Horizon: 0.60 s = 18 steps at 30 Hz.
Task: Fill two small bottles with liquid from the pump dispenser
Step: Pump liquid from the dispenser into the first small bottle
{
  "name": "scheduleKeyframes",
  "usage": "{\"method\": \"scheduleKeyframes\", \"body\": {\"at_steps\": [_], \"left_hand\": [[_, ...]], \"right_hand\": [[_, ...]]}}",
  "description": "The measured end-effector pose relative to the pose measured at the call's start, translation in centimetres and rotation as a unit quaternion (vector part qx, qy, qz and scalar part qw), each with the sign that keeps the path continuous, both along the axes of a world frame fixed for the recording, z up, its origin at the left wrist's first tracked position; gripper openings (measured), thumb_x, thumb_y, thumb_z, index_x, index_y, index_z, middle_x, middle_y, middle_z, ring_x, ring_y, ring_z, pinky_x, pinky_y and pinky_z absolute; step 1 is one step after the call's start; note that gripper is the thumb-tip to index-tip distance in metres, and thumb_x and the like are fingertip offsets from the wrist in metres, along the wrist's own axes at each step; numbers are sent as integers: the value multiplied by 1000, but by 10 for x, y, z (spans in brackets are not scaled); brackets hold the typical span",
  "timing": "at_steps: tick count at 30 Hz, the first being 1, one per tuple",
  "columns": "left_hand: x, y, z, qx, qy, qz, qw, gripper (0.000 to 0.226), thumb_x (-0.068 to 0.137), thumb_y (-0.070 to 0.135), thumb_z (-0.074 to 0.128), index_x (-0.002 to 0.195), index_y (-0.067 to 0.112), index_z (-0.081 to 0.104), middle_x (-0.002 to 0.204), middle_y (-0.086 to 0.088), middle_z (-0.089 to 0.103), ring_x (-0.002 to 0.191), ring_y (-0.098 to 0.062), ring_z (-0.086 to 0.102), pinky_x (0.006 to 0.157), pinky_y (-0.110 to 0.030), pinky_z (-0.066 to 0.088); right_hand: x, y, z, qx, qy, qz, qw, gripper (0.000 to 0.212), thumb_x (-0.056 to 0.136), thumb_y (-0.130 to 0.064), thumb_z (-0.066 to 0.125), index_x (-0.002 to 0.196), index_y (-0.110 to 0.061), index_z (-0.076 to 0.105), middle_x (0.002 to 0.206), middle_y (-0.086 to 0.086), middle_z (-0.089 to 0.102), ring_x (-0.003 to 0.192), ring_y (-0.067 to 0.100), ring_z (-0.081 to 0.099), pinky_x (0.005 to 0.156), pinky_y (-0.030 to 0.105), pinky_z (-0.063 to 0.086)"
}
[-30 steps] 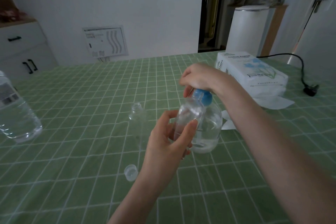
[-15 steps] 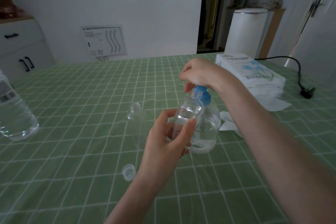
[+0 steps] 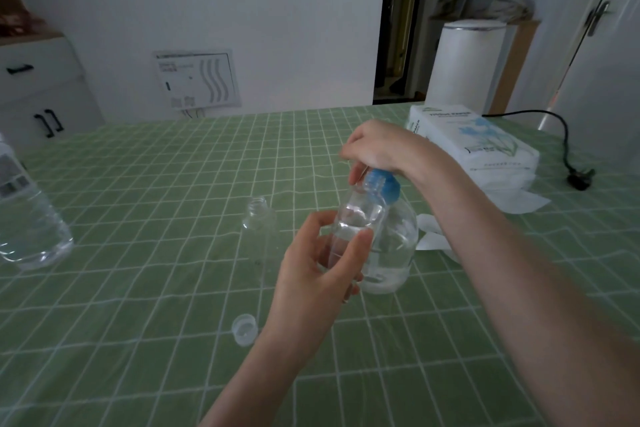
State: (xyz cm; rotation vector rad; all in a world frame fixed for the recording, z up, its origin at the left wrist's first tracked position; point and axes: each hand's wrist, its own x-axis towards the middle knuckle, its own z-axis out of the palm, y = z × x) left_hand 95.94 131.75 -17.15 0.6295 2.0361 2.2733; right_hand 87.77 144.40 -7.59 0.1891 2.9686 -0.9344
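- At mid-table point(image 3: 173, 184), the left hand point(image 3: 322, 274) grips a small bottle point(image 3: 356, 222) between thumb and fingers, holding it off the cloth with its mouth up against the spout.
- Right hand point(image 3: 377, 149) is curled over the head of the pump dispenser point(image 3: 394, 246), which stands just behind the held bottle. It looks to be mid-press.
- Bottle one is being filled, I'd say. There's a glint of liquid inside, but the level is hard to read through clear plastic.
- Over to the left, the second small bottle point(image 3: 258, 218) stands upright, uncapped and seemingly empty.
- A loose cap point(image 3: 245, 329) lies nearer the camera.
- My read: roughly the first half is under way, with the second fill and any capping to come.
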Motion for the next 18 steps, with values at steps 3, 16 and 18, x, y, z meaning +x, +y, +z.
{"method": "scheduleKeyframes", "body": {"at_steps": [3, 16, 18], "left_hand": [[0, 0, -1, 6, 4, 0, 1000, 34, 64, 50, 63, 89, 28, 60, 65, -1, 66, 50, -6, 55, 46, -16, 44], [0, 0, -2, -8, -4, 7, 1000, 37, 65, 50, 63, 92, 26, 60, 66, 0, 66, 52, -6, 56, 47, -16, 44], [0, 0, -2, -8, -2, 6, 1000, 36, 65, 50, 63, 92, 26, 60, 66, 0, 66, 52, -6, 56, 47, -17, 45]], "right_hand": [[-1, -1, 4, 10, 8, -4, 1000, 33, 96, -20, 50, 118, 1, 64, 102, 15, 73, 101, 29, 69, 95, 39, 50], [-2, -1, -5, -6, -21, -3, 1000, 35, 96, -21, 52, 125, -1, 59, 114, 17, 68, 105, 29, 65, 93, 36, 46], [-2, -1, -4, -1, -13, -3, 1000, 34, 97, -21, 51, 122, -1, 60, 111, 16, 69, 104, 29, 66, 96, 38, 46]]}}
